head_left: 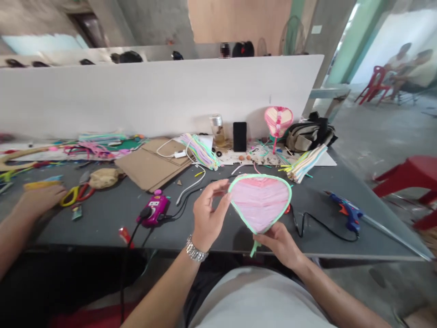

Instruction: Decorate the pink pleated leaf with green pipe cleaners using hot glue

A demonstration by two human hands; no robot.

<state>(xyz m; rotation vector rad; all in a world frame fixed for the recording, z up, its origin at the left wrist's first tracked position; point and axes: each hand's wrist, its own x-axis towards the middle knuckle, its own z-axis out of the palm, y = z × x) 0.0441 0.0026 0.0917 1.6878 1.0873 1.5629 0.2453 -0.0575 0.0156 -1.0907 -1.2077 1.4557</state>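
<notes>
A rounded, heart-like hand fan, striped pink and edged with a mint-green fuzzy trim, is held up over the front of the table. Thumb and fingers of my left hand pinch its upper left rim; a metal watch is on that wrist. Below, my right hand grips the fan near its bottom tip, its fingers partly hidden behind. A short green strip hangs beneath that tip. To the right of the fan, a blue glue gun lies on the table with its cord running left.
On the grey table are a purple power socket, cardboard sheets, pipe-cleaner bundles, scissors, a jar, a phone and a pink fan. Another person's hand rests at left.
</notes>
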